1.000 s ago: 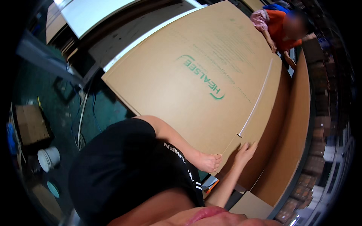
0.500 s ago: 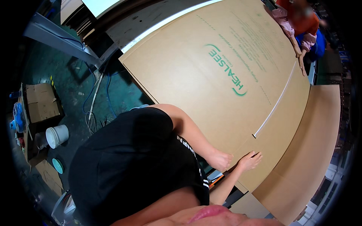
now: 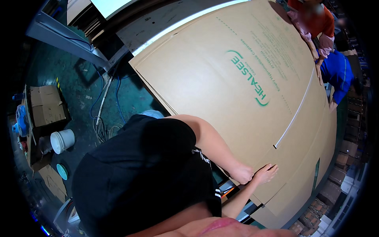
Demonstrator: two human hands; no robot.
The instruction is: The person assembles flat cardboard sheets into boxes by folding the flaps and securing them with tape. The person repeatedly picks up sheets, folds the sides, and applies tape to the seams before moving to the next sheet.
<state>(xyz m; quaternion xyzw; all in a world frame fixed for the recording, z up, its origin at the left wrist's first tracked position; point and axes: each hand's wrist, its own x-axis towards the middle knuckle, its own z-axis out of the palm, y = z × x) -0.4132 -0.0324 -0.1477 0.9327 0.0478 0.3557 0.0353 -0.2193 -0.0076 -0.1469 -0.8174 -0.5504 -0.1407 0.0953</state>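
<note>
A large brown cardboard sheet (image 3: 205, 91) with green print lies flat in front of me, on top of at least one more sheet. My left hand (image 3: 241, 173) is closed at its near edge, with the fingertips curled out of sight. Close beside it, my right hand (image 3: 266, 173) rests on the cardboard with its fingers stretched out. Beyond my right hand, a narrow white strip (image 3: 294, 112) runs across the sheet toward the far side. The cardboard's right-hand flap (image 3: 304, 173) lies low, with a dark slit in it.
At the far right, a person in an orange top (image 3: 321, 23) has one hand on the sheet and the other by its edge. A grey metal beam (image 3: 67, 41), a white bucket (image 3: 62, 141), an open carton (image 3: 47, 104) and cables (image 3: 100, 114) are to the left.
The flap on the right, raised before, has come down nearly flat. The other person's second hand now shows by its edge. My hands keep almost the same place on the cardboard.
</note>
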